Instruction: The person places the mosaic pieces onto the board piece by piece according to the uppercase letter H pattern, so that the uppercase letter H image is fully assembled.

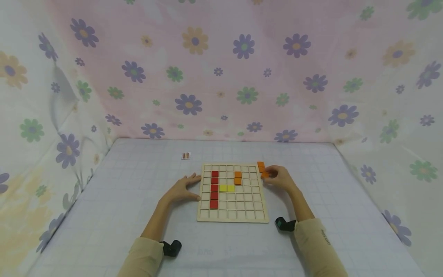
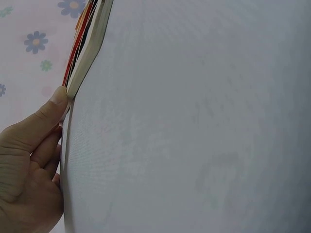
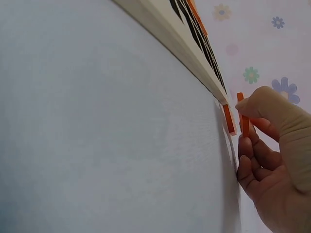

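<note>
A pale wooden grid board (image 1: 232, 220) lies on the table. A column of red square tiles (image 1: 214, 187) fills its left side, two yellow tiles (image 1: 227, 188) sit beside the column, and two orange tiles (image 1: 237, 177) stand up and to the right. My left hand (image 1: 180, 189) rests at the board's left edge, thumb and fingers spread, thumb tip against the rim in the left wrist view. Just off the board's right edge, my right hand (image 1: 279, 177) pinches an orange square tile (image 3: 244, 121) between thumb and fingers. Loose orange tiles (image 1: 261, 166) lie beside it, by the far right corner.
Behind the board is a small printed card (image 1: 186, 156) with a grid pattern. The white table (image 1: 110, 192) is bounded at the back and sides by a flowered cloth (image 1: 221, 84). Black wrist cameras (image 1: 172, 248) are strapped at both sleeves.
</note>
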Demonstrator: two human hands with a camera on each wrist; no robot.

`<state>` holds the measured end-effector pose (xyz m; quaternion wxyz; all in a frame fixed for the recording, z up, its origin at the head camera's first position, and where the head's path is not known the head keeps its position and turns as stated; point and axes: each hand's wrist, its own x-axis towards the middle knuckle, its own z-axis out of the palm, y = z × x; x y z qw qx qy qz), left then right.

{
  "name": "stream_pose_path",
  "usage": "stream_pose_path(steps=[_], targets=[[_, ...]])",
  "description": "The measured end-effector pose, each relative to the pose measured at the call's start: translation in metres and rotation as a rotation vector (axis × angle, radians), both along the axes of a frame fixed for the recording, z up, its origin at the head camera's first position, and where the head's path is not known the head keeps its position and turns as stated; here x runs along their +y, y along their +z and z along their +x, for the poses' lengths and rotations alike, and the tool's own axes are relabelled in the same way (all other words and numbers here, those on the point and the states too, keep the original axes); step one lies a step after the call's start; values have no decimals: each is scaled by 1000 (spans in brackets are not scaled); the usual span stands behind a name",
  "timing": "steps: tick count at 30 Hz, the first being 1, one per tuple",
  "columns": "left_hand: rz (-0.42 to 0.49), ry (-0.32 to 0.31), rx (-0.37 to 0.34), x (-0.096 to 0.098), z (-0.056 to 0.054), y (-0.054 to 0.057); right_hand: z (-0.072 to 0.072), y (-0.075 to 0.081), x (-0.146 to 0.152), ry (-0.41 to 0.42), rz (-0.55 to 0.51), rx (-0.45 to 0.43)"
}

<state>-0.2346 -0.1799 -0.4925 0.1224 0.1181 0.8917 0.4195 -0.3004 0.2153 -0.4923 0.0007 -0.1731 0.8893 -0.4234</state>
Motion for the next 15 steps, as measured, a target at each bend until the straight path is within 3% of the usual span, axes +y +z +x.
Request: stream_pose_path(steps=[9,15], targets=[[-2,3,3,0,0,0,6,0,-6,56,-67,40],[-5,16,-8,1,-1,-1,28,26,-26,91,-96,23]])
